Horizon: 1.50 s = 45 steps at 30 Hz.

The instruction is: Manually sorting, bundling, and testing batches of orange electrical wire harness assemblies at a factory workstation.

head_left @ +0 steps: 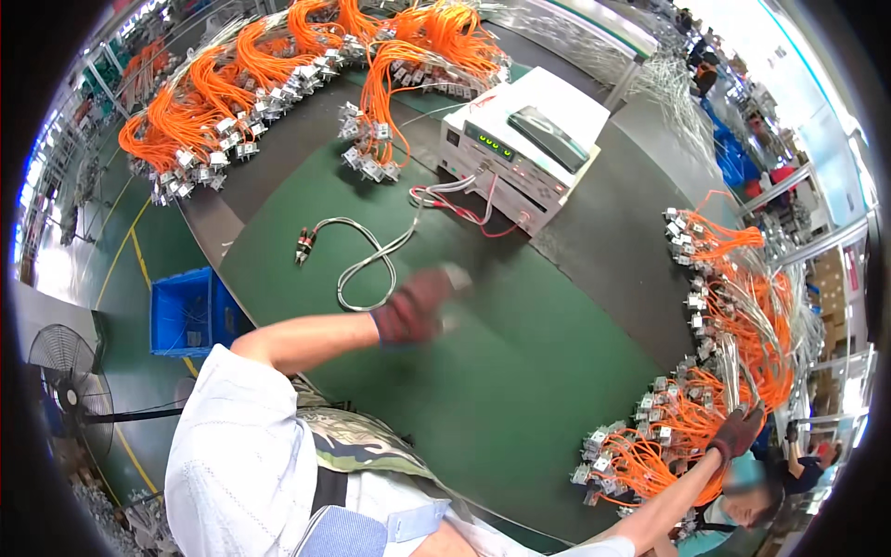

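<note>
My left hand [415, 306], in a dark red glove, is over the green mat [483, 390] near the middle. Motion smears its fingers, and pale patches show at the fingertips; whether it holds anything is unclear. My right hand [738, 433], also gloved, reaches far out to the right and closes on a bundle of orange cables [682, 408] with grey metal connectors at their ends. Left of my left hand, a looped grey test lead [376, 255] lies on the mat, ending in a red and black plug [303, 245]. It runs to a white bench tester [520, 148] with lit green digits.
Orange cable bundles [241, 102] line the table's far left edge, and a smaller bundle [376, 121] lies left of the tester. A blue crate [195, 311] and a fan [70, 395] stand at the left. Another person [742, 501] is at the lower right, beyond the cables.
</note>
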Motion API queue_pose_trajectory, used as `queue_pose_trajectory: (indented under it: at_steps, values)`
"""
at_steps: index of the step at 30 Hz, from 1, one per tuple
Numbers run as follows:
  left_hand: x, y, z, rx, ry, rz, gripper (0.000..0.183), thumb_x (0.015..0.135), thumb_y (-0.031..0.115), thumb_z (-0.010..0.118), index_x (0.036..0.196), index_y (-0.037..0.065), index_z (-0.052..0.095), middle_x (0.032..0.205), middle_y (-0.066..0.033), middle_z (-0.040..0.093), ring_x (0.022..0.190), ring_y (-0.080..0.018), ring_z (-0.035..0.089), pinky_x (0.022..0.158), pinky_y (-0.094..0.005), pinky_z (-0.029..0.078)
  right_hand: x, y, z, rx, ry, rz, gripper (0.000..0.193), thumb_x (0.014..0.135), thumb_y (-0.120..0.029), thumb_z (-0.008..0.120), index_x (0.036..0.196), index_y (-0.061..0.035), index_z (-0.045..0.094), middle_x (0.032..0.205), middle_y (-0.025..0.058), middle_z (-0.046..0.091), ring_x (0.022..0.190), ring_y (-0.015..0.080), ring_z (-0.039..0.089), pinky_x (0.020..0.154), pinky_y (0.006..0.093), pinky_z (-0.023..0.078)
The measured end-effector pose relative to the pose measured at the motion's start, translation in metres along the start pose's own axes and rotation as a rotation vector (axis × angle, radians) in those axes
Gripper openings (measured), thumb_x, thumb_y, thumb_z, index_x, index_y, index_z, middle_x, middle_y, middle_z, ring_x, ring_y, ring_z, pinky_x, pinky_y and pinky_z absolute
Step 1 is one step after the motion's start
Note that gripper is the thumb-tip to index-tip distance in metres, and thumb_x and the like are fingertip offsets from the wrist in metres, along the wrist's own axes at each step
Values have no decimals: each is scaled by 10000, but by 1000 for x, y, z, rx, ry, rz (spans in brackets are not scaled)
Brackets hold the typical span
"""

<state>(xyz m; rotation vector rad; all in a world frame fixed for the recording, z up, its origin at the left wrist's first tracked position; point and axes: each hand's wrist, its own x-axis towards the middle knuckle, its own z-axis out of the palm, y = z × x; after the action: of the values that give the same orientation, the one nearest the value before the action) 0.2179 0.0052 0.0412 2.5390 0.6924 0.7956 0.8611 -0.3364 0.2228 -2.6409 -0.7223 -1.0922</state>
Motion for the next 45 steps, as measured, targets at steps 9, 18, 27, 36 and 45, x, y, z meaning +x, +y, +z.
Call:
queue_pose_trajectory:
  at_steps: [9, 18, 27, 36, 45]
  values:
    - [113, -177, -160, 222, 507, -722, 886, 865, 470, 773, 1519, 25, 375, 1395, -294, 549, 1275, -480, 545, 1061, -509, 458, -134, -305, -85, 1232, -875, -192, 273, 962, -128, 670, 1224, -67, 712, 1129, 57, 733, 1039, 178, 668, 955, 345, 534]
    - [170, -316, -231, 116, 565, -517, 1041, 841, 554, 804, 1558, -16, 309, 1532, -310, 464, 1431, -414, 467, 1151, -454, 406, -224, -693, -107, 1791, -1194, -128, 508, 1030, -392, 547, 1389, -33, 570, 1196, 142, 698, 1088, 224, 647, 913, 364, 502]
    - [198, -402, -250, -680, 363, -264, 821, 883, 266, 830, 1518, 15, 374, 1363, -140, 632, 1200, -232, 617, 1034, -359, 489, -206, -953, -10, 843, -1131, -11, 820, 995, -697, 446, 1323, 40, 592, 1135, 175, 723, 1011, 352, 674, 916, 465, 525]
    - [188, -404, -245, -822, 254, -264, 661, 910, 282, 776, 1446, 18, 494, 1225, -193, 691, 1118, -287, 657, 967, -416, 517, -218, -1003, 47, 2144, -1571, 1250, 955, 924, -827, 432, 1485, -56, 481, 1417, 220, 566, 1294, 451, 526, 1072, 597, 440]
    - [208, -357, -275, 123, -4, -3, 501, 855, 225, 742, 1283, 14, 592, 1071, -247, 658, 1008, -450, 617, 894, -546, 501, -169, -993, -65, 2391, -1135, 570, 402, 953, -418, 746, 1113, -67, 633, 927, 52, 672, 787, 164, 668, 711, 319, 579]
